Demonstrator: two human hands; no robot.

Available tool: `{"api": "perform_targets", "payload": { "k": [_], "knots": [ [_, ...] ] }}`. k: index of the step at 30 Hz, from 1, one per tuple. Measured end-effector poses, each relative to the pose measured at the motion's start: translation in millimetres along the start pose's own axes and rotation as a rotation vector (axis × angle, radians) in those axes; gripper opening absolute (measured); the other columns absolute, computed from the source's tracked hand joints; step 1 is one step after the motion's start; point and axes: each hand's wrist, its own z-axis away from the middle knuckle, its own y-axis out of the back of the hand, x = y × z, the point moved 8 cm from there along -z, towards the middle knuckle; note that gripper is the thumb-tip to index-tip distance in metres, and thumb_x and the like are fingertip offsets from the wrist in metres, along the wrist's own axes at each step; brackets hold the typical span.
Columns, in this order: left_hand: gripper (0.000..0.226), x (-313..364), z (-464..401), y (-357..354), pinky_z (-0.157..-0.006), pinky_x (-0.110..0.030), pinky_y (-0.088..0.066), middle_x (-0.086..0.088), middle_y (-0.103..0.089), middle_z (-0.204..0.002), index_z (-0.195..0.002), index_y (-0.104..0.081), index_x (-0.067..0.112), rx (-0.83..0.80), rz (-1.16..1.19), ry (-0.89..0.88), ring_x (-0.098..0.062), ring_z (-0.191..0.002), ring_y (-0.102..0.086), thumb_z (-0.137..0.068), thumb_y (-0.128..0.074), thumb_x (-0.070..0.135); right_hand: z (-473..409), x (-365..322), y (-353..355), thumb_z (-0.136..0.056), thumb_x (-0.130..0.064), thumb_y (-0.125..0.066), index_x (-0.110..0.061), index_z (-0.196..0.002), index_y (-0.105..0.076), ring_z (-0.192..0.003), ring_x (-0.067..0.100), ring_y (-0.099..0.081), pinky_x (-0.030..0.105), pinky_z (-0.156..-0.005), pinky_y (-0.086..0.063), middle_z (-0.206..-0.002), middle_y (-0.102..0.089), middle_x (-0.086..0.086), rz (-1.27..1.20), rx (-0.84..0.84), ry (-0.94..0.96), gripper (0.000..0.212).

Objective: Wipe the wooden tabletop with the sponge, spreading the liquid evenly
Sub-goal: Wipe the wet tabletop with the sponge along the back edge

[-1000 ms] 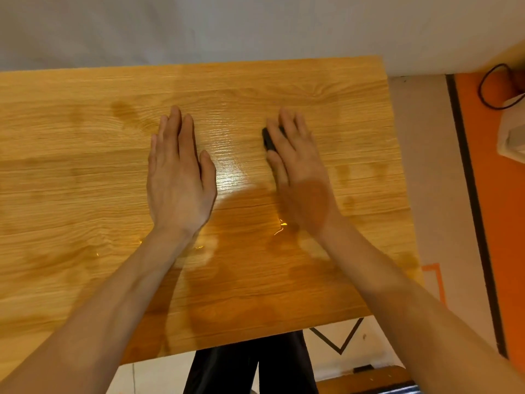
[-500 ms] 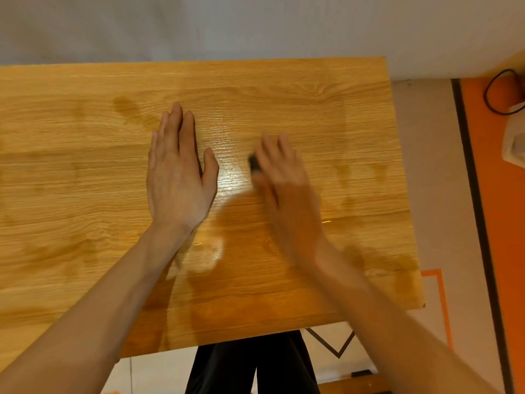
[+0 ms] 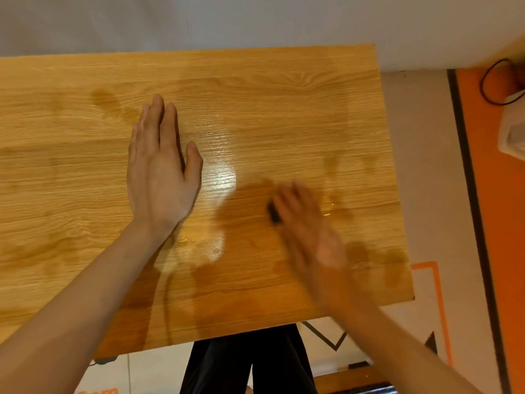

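Note:
The wooden tabletop (image 3: 71,180) fills most of the view, with a shiny wet patch (image 3: 220,172) near its middle and darker damp marks around it. My left hand (image 3: 162,169) lies flat on the wood, palm down, fingers together and holding nothing. To the right, my right hand (image 3: 309,226) is blurred by motion and presses down on a small dark sponge (image 3: 273,211); only the sponge's left edge shows from under the fingers.
A white wall runs behind the table's far edge. Right of the table's edge is pale floor, a black line (image 3: 466,194), an orange floor strip (image 3: 500,251), a black cable (image 3: 488,83) and a white object (image 3: 514,129). My dark trousers (image 3: 244,362) show below the near edge.
My right hand has slid the sponge toward me and to the right, from the upper middle of the table to the right-centre. My left hand stays flat in the same place.

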Motion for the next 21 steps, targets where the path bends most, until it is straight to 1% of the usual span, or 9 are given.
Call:
{"api": "perform_targets", "payload": {
  "k": [2, 4, 6, 8, 11, 15, 18, 19, 21],
  "knots": [
    [0.059, 0, 0, 0, -0.127, -0.044, -0.014, -0.018, -0.023, -0.166, -0.157, -0.029, -0.001, 0.002, -0.003, 0.001, -0.032, -0.156, -0.017, -0.106, -0.038, 0.027, 24, -7, -2, -0.081, 0.005, -0.073, 0.007, -0.127, -0.055, -0.134, 0.042, -0.041, 0.057, -0.105, -0.042, -0.139, -0.049, 0.023, 0.000, -0.107, 0.094, 0.050],
    [0.059, 1, -1, 0, -0.127, -0.044, -0.014, -0.018, -0.023, -0.166, -0.157, -0.029, -0.001, 0.003, -0.008, 0.002, -0.032, -0.156, -0.017, -0.106, -0.037, 0.028, -12, 16, 8, -0.081, 0.006, -0.072, 0.009, -0.126, -0.056, -0.130, 0.045, -0.044, 0.057, -0.105, -0.043, -0.136, -0.052, 0.026, 0.037, -0.072, 0.105, 0.049],
    [0.059, 2, -2, 1, -0.127, -0.042, -0.013, -0.018, -0.024, -0.166, -0.156, -0.030, -0.001, 0.011, -0.016, -0.001, -0.032, -0.156, -0.018, -0.106, -0.036, 0.029, -73, 52, 28, -0.089, 0.004, -0.062, 0.009, -0.130, -0.052, -0.134, 0.043, -0.042, 0.055, -0.112, -0.035, -0.139, -0.050, 0.025, 0.036, 0.062, -0.048, 0.043],
    [0.059, 2, 0, 1, -0.127, -0.040, -0.012, -0.017, -0.024, -0.166, -0.156, -0.030, -0.001, 0.021, -0.021, -0.002, -0.032, -0.156, -0.018, -0.106, -0.036, 0.030, -110, 83, 43, -0.100, -0.008, -0.047, 0.001, -0.140, -0.044, -0.144, 0.030, -0.029, 0.042, -0.120, -0.024, -0.149, -0.040, 0.016, 0.018, 0.144, -0.204, 0.041],
    [0.060, 1, 0, 1, -0.127, -0.038, -0.011, -0.017, -0.024, -0.166, -0.156, -0.030, 0.001, 0.023, -0.020, -0.005, -0.032, -0.156, -0.018, -0.105, -0.035, 0.032, -59, 77, 36, -0.102, -0.012, -0.045, 0.000, -0.142, -0.042, -0.146, 0.028, -0.026, 0.040, -0.121, -0.022, -0.151, -0.038, 0.015, 0.032, 0.186, -0.243, 0.042],
    [0.061, -2, 0, -1, -0.126, -0.037, -0.009, -0.016, -0.023, -0.167, -0.157, -0.029, 0.002, 0.032, -0.023, -0.006, -0.031, -0.156, -0.017, -0.105, -0.034, 0.033, 40, 46, 18, -0.100, -0.022, -0.045, 0.007, -0.133, -0.049, -0.145, 0.012, -0.025, 0.031, -0.120, -0.022, -0.146, -0.039, 0.026, -0.065, 0.027, -0.211, 0.044],
    [0.059, -1, -1, 0, -0.125, -0.035, -0.009, -0.016, -0.024, -0.166, -0.156, -0.030, 0.001, 0.050, -0.014, -0.023, -0.032, -0.155, -0.018, -0.106, -0.037, 0.031, -8, 68, 27, -0.091, 0.006, -0.058, 0.007, -0.134, -0.048, -0.141, 0.038, -0.033, 0.048, -0.118, -0.026, -0.145, -0.042, 0.026, -0.007, -0.039, -0.137, 0.044],
    [0.058, -1, -2, 0, -0.125, -0.035, -0.010, -0.017, -0.025, -0.166, -0.156, -0.031, 0.001, 0.059, -0.012, -0.026, -0.032, -0.155, -0.019, -0.106, -0.037, 0.030, -39, 78, 35, -0.092, 0.007, -0.055, 0.006, -0.136, -0.047, -0.141, 0.039, -0.031, 0.049, -0.119, -0.025, -0.147, -0.040, 0.024, 0.027, 0.010, -0.133, 0.044],
    [0.059, -4, -1, -1, -0.125, -0.037, -0.012, -0.016, -0.026, -0.165, -0.156, -0.032, 0.001, 0.068, -0.012, -0.025, -0.032, -0.155, -0.021, -0.106, -0.037, 0.032, -80, 100, 50, -0.099, -0.005, -0.049, 0.002, -0.139, -0.045, -0.145, 0.033, -0.027, 0.045, -0.120, -0.023, -0.149, -0.039, 0.018, 0.029, 0.133, -0.201, 0.040]
  ]
}}
